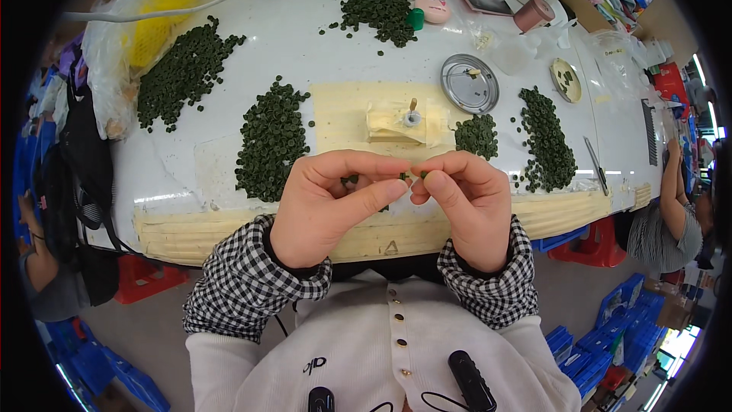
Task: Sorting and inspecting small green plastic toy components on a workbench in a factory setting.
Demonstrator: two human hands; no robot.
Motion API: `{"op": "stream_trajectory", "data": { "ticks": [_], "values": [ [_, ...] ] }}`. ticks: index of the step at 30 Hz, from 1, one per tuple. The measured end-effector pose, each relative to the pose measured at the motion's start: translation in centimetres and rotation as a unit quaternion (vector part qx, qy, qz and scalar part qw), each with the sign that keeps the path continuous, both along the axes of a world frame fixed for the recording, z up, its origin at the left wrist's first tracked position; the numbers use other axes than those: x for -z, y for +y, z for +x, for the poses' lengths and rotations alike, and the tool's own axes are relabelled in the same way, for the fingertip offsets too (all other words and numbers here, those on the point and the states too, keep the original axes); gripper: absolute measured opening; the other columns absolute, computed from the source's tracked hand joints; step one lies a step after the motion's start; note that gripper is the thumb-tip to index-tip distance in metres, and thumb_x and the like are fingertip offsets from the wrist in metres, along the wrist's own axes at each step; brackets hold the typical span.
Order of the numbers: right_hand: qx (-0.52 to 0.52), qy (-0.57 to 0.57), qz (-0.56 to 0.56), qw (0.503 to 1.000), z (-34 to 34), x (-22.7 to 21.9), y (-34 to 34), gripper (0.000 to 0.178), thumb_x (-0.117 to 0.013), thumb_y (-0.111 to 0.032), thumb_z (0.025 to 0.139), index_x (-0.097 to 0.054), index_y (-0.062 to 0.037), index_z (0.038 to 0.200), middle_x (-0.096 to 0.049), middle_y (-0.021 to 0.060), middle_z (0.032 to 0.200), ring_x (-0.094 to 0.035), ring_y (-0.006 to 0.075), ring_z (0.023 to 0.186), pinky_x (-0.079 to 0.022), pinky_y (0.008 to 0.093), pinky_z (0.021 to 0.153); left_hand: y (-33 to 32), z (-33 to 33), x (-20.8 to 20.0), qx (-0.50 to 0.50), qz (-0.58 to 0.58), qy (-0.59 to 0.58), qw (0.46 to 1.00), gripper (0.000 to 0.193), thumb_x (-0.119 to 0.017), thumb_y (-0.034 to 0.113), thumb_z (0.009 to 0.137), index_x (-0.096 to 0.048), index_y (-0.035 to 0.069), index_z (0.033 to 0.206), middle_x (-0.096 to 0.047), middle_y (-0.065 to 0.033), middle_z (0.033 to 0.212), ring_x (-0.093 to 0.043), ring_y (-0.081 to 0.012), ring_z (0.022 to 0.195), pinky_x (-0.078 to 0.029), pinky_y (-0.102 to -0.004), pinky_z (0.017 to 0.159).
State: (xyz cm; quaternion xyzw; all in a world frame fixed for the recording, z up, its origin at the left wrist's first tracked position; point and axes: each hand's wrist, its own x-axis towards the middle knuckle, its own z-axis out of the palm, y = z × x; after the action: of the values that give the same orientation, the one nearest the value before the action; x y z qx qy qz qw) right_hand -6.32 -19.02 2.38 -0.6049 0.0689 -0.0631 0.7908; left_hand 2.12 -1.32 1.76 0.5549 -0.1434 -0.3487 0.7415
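Close together over the table's near edge, both my hands pinch small dark green pieces. My left hand (332,202) holds a small green part (403,176) between thumb and forefinger, and more green bits show in its curled fingers. Between the thumb and forefinger of my right hand (467,197) is another tiny green part (424,174); its exact shape is too small to tell. Just beyond the hands, a tape-covered block (385,123) with a small metal post (412,117) sits on yellowish tape. Piles of small round green parts (271,141) and flatter green pieces (476,136) lie to either side.
More green heaps lie at the far left (183,72), back (379,15) and right (547,141). A round metal tin (470,82), a small dish (566,80) and tweezers (596,164) are on the right. A plastic bag (114,53) lies at left. Other people sit at both sides.
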Motion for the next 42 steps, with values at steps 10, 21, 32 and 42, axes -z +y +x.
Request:
{"op": "stream_trajectory", "data": {
  "ticks": [10, 21, 32, 42],
  "values": [
    [0.008, 0.011, -0.027, 1.000, 0.3, -0.1, 0.8, 0.015, -0.064, -0.009, 0.094, -0.067, 0.0029, 0.102, -0.068, 0.0057, 0.088, -0.062, 0.0094, 0.079, -0.050, 0.0227, 0.074, 0.0, -0.3, -0.7, -0.014, 0.025, -0.106, 0.994, 0.025, -0.069, -0.008, 0.083, -0.071, -0.001, 0.107, -0.066, -0.0037, 0.086, -0.047, -0.0044, 0.069, -0.039, -0.0198, 0.063],
    [0.065, -0.099, -0.324, 0.939, 0.2, 0.1, 1.2, 0.018, -0.066, -0.001, 0.088, -0.068, 0.0040, 0.105, -0.068, 0.0134, 0.086, -0.065, 0.0180, 0.074, -0.051, 0.0265, 0.068, -0.4, -0.7, 0.3, -0.086, 0.011, -0.165, 0.982, 0.021, -0.070, -0.004, 0.083, -0.074, 0.003, 0.103, -0.069, -0.0013, 0.090, -0.038, 0.0020, 0.057, -0.030, -0.0154, 0.050],
    [0.088, -0.181, -0.501, 0.842, 0.2, 0.1, 1.4, 0.036, -0.071, 0.002, 0.079, -0.067, 0.0027, 0.114, -0.065, 0.0135, 0.087, -0.062, 0.0246, 0.069, -0.051, 0.0313, 0.060, -0.4, -0.5, 0.2, -0.081, 0.018, -0.136, 0.987, 0.023, -0.070, -0.001, 0.085, -0.073, 0.004, 0.107, -0.068, -0.0011, 0.094, -0.039, 0.0021, 0.058, -0.031, -0.0157, 0.051],
    [0.078, -0.213, -0.516, 0.826, 0.4, -0.3, 1.4, 0.040, -0.071, 0.003, 0.079, -0.065, 0.0020, 0.119, -0.065, 0.0123, 0.088, -0.062, 0.0242, 0.070, -0.052, 0.0315, 0.061, -0.5, -0.5, 0.0, -0.095, 0.014, -0.082, 0.992, 0.015, -0.069, -0.001, 0.087, -0.070, -0.002, 0.102, -0.055, 0.0076, 0.070, -0.039, 0.0028, 0.059, -0.030, -0.0148, 0.052]
  ]
}}
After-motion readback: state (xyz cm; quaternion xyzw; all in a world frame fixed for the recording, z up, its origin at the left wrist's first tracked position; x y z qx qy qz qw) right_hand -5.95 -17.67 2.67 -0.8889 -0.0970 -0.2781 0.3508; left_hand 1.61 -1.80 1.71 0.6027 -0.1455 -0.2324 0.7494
